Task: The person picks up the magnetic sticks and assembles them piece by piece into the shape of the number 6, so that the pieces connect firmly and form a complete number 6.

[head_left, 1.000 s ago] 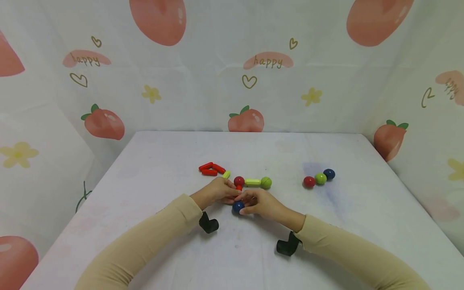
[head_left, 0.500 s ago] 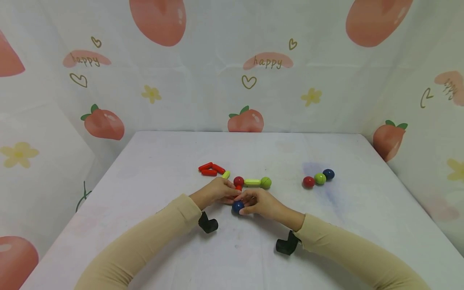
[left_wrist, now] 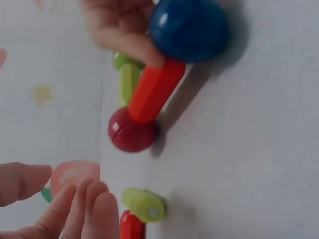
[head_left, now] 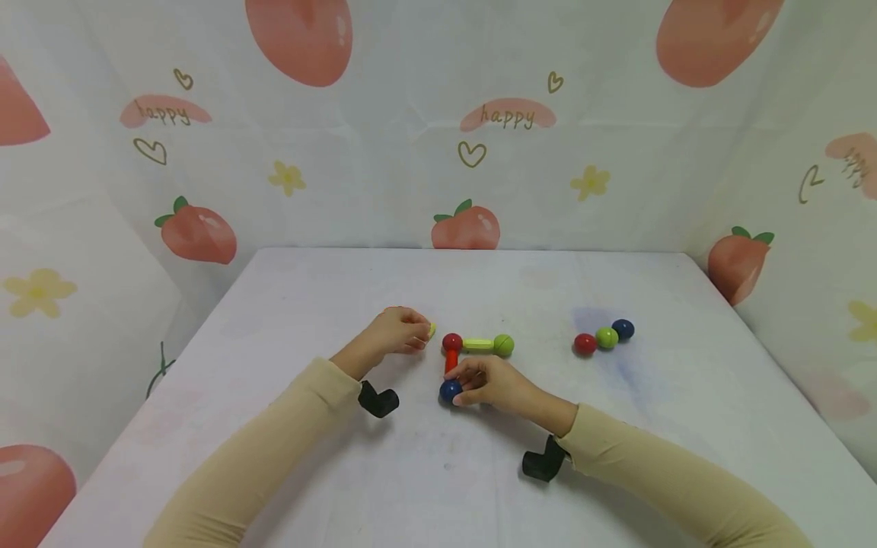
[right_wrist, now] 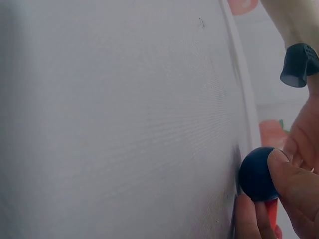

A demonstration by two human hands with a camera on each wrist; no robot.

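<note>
A joined shape of balls and rods lies mid-table: a green ball [head_left: 503, 345], a yellow-green rod [head_left: 477, 345], a dark red ball [head_left: 452, 342], a red rod [head_left: 451, 361] and a blue ball [head_left: 450, 392]. My right hand [head_left: 496, 387] pinches the blue ball between thumb and fingers. My left hand [head_left: 393, 332] is over the loose rods, thumb and fingers apart with nothing between them in the left wrist view. Just beyond its fingertips there lies a loose yellow-green rod [left_wrist: 143, 205] with a grey dot on its end. Beside that, a red rod [left_wrist: 131, 226] shows partly.
Right of the joined shape, a red ball [head_left: 585, 345], a green ball [head_left: 606, 338] and a dark blue ball [head_left: 623, 329] sit in a row. Black camera mounts hang below both wrists. A printed cloth [head_left: 384, 152] stands behind the white table [head_left: 445, 487].
My left hand has left the red rod of the joined shape and moved left and away from me, covering the loose red rods. The right hand stays on the blue ball.
</note>
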